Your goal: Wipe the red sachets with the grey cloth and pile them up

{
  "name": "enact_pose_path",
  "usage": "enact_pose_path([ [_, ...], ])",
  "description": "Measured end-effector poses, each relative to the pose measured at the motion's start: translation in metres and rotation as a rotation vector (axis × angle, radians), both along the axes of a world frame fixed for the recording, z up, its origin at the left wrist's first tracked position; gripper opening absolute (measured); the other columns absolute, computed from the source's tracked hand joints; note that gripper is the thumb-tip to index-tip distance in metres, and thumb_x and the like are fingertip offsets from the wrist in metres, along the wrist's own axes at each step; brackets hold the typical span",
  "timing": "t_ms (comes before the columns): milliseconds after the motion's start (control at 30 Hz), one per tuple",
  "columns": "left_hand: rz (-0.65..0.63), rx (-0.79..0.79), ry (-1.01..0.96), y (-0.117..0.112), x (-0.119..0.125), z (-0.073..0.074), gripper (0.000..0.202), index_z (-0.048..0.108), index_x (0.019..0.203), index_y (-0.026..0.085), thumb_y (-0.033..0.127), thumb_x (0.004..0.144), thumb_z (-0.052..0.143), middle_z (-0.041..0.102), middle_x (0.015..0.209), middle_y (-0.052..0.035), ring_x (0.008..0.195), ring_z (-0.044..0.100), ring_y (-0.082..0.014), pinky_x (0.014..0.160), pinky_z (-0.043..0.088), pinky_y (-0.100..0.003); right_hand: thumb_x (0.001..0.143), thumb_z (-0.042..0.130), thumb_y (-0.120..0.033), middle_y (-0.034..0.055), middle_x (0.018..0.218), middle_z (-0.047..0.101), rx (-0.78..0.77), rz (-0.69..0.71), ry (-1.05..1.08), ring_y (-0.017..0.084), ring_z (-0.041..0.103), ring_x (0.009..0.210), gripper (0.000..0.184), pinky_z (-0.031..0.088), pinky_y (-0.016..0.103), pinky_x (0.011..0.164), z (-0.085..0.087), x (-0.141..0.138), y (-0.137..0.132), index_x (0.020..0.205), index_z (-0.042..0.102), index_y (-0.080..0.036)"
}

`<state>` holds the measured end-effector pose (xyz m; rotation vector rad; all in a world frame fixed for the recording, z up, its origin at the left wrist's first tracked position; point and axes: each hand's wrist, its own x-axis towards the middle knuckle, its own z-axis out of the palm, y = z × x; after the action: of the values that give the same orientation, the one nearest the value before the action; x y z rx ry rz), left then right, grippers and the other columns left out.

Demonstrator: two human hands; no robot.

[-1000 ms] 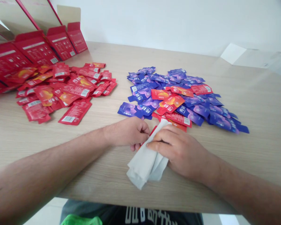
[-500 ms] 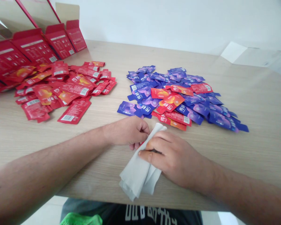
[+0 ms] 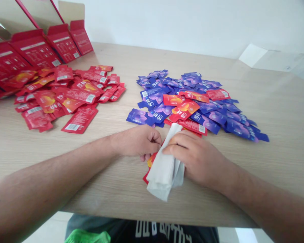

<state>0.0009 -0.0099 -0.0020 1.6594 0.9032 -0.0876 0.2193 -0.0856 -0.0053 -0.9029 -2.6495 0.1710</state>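
Note:
My left hand (image 3: 136, 141) rests on the table with its fingers closed on the upper end of a red-and-orange sachet (image 3: 151, 161). Most of that sachet is covered by a folded white tissue (image 3: 164, 167), which my right hand (image 3: 200, 157) pinches and presses over it. Just beyond my hands, several red sachets (image 3: 183, 109) lie on top of a spread pile of purple-blue sachets (image 3: 154, 98). The tissue's top end overlaps the nearest red ones in view.
To the left lies a heap of red sachets (image 3: 79, 118), with open red cartons (image 3: 35, 50) standing behind it. A clear-and-white box (image 3: 276, 60) sits at the back right against the wall. A green cloth (image 3: 88, 236) is at my lap, below the table edge.
My right hand and the tissue have moved up and to the right along the sachet, uncovering its lower left edge. My left hand stays in place.

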Motion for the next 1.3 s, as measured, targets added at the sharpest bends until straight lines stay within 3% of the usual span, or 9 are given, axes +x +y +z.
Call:
enact_pose_path([
  [167,-0.032,0.001,-0.003,0.001,-0.001,-0.001,0.008,0.065,0.082,0.019,0.020,0.084,0.057,0.068,0.064,0.0031,0.056,0.065,-0.0104,0.054,0.051,-0.019,0.103,0.054,-0.020,0.0095,0.103,0.068,0.000,0.094,-0.020,0.025,0.059,0.100,0.019,0.052,0.042,0.090,-0.001,0.001,0.002,0.109,0.072,-0.016],
  [300,-0.038,0.013,-0.020,0.001,-0.002,-0.002,0.010,0.066,0.082,0.019,0.021,0.084,0.056,0.067,0.065,0.0032,0.056,0.065,-0.0103,0.052,0.051,-0.018,0.102,0.054,-0.019,0.0100,0.103,0.067,-0.042,0.019,0.011,0.024,0.059,0.100,0.017,0.052,0.042,0.091,-0.002,0.001,0.003,0.105,0.071,-0.015],
  [467,-0.052,0.034,0.005,0.000,-0.002,-0.001,0.009,0.065,0.082,0.020,0.020,0.083,0.056,0.066,0.064,0.0041,0.053,0.063,-0.0101,0.052,0.051,-0.019,0.102,0.054,-0.019,0.0096,0.103,0.067,-0.031,0.106,-0.011,0.024,0.059,0.101,0.018,0.052,0.042,0.092,-0.001,0.002,0.004,0.105,0.071,-0.016],
  [600,-0.038,0.041,0.013,0.000,-0.002,0.000,0.009,0.065,0.083,0.020,0.021,0.082,0.057,0.066,0.066,0.0038,0.054,0.063,-0.0100,0.051,0.051,-0.018,0.100,0.056,-0.018,0.0102,0.102,0.066,-0.048,0.010,0.000,0.025,0.059,0.100,0.014,0.052,0.042,0.090,-0.001,0.002,0.005,0.103,0.070,-0.015],
  [733,-0.059,0.052,-0.004,0.000,-0.002,-0.003,0.008,0.065,0.081,0.020,0.021,0.082,0.057,0.067,0.066,0.0035,0.053,0.062,-0.0097,0.050,0.048,-0.018,0.102,0.054,-0.018,0.0099,0.104,0.066,-0.033,0.080,-0.019,0.024,0.059,0.101,0.016,0.051,0.042,0.092,-0.001,0.003,0.006,0.103,0.070,-0.016],
  [900,-0.014,0.104,0.026,-0.001,0.000,-0.002,0.010,0.065,0.083,0.019,0.024,0.082,0.056,0.066,0.065,0.0037,0.051,0.061,-0.0100,0.046,0.046,-0.018,0.100,0.058,-0.019,0.0100,0.103,0.067,0.006,0.010,-0.014,0.026,0.058,0.098,0.016,0.050,0.042,0.087,0.000,0.000,0.002,0.108,0.071,-0.015],
  [1033,0.018,0.180,0.068,-0.003,0.003,0.001,0.013,0.062,0.080,0.020,0.029,0.085,0.055,0.061,0.059,0.0041,0.049,0.060,-0.0117,0.041,0.044,-0.018,0.104,0.053,-0.021,0.0093,0.103,0.068,0.034,0.111,-0.027,0.025,0.058,0.097,0.021,0.050,0.041,0.087,-0.001,-0.009,-0.006,0.114,0.071,-0.016],
  [1233,0.052,0.134,0.041,-0.002,0.005,0.002,0.014,0.062,0.080,0.020,0.029,0.087,0.054,0.062,0.060,0.0036,0.051,0.063,-0.0128,0.045,0.051,-0.020,0.104,0.053,-0.022,0.0084,0.104,0.068,0.040,0.032,0.027,0.025,0.056,0.100,0.021,0.049,0.042,0.088,-0.004,-0.014,-0.006,0.115,0.071,-0.017],
  [1300,0.046,0.132,0.039,-0.001,0.006,0.003,0.015,0.062,0.079,0.020,0.029,0.088,0.054,0.062,0.060,0.0037,0.052,0.063,-0.0128,0.046,0.052,-0.020,0.106,0.051,-0.024,0.0073,0.105,0.069,0.039,0.097,0.003,0.025,0.057,0.100,0.023,0.049,0.043,0.090,-0.004,-0.016,-0.006,0.116,0.071,-0.018],
])
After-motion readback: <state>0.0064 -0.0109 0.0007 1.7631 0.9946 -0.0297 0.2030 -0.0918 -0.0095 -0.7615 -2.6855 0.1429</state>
